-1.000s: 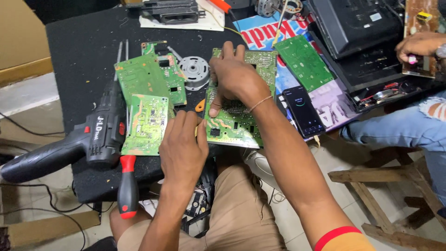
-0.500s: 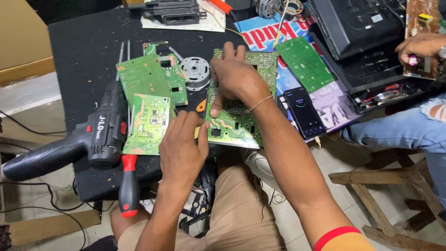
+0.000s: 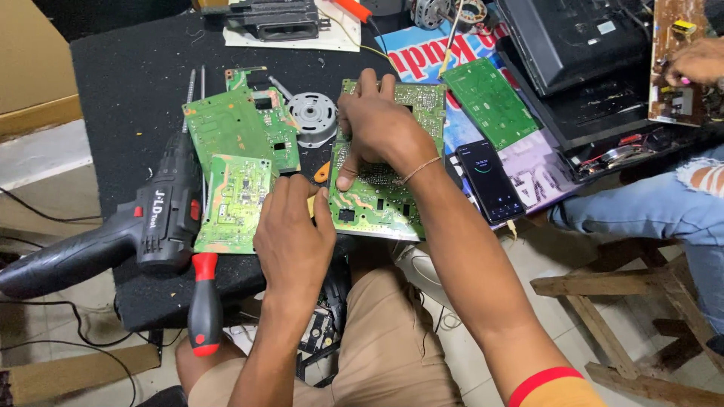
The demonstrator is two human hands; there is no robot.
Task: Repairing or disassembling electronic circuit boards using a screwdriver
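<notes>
Right hand [image 3: 381, 128] pressed flat on green circuit board [image 3: 381, 200]; left hand [image 3: 294, 234] curled, grip unclear

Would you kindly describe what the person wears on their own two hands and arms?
Both hands are bare, with no gloves or rings visible. The right hand has a thin bracelet around the wrist, and a red band edges an orange sleeve high on that arm. The left hand and its forearm show nothing worn; no sleeve is in view there.
</notes>
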